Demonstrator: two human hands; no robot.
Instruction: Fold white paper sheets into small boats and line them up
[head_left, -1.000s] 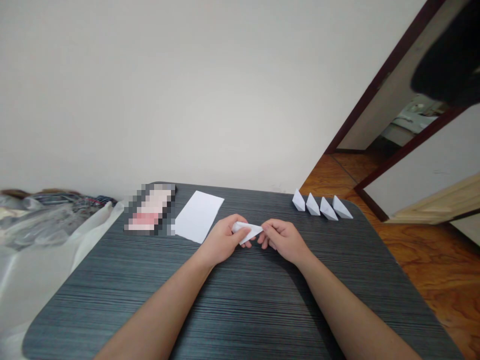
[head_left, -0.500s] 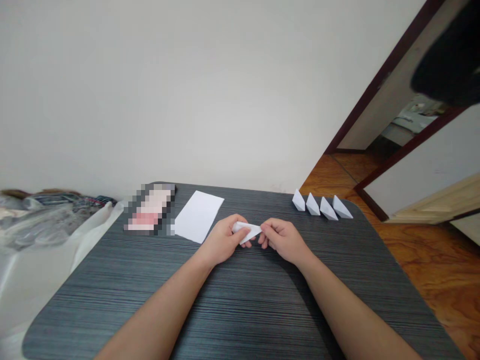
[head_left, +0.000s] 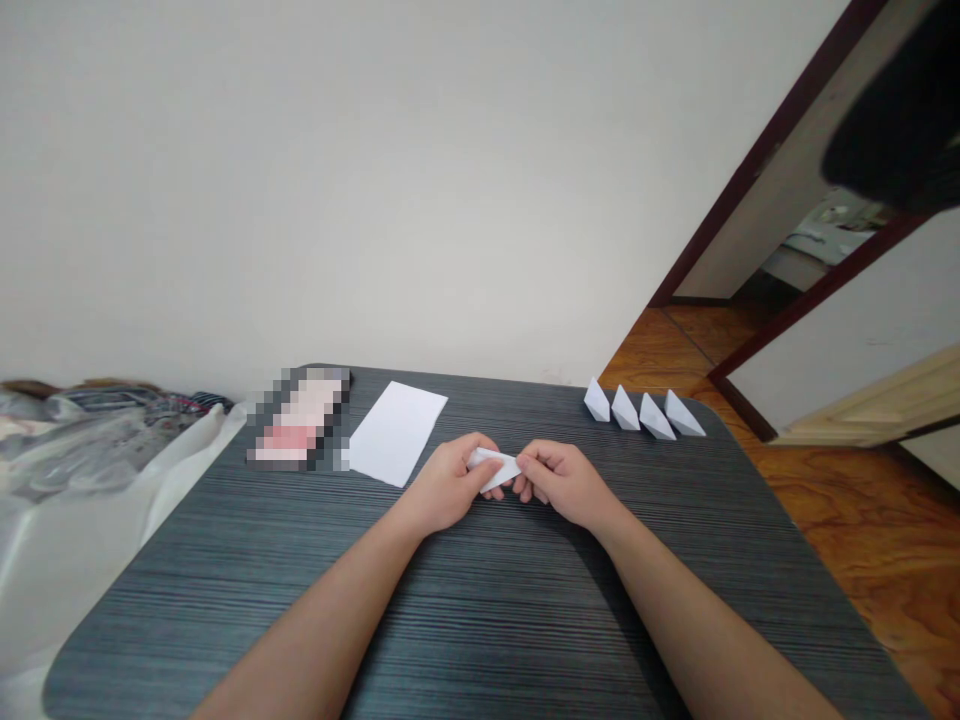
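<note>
A small folded white paper (head_left: 501, 470), roughly triangular, is held between both hands above the table. My left hand (head_left: 452, 484) is closed on its left part, thumb lying across the top. The tip at the other end is pinched by the thumb and fingers of my right hand (head_left: 559, 480). White paper sheets (head_left: 399, 432) lie flat to the left of my hands. Several folded white paper pieces (head_left: 625, 409) with pointed tips stand in a row at the back right of the table.
The dark wood-grain table (head_left: 480, 620) stands against a pale wall (head_left: 420, 200). A pixelated flat item (head_left: 304, 420) lies at its back left. Clear plastic wrapping (head_left: 90, 470) covers things beyond the left edge. On the right are a wooden floor (head_left: 855, 500) and a doorway.
My right fingers have shifted slightly left, overlapping more of the paper's tip. The folded paper has tilted and lowered a little. The sheets and the row have not moved.
</note>
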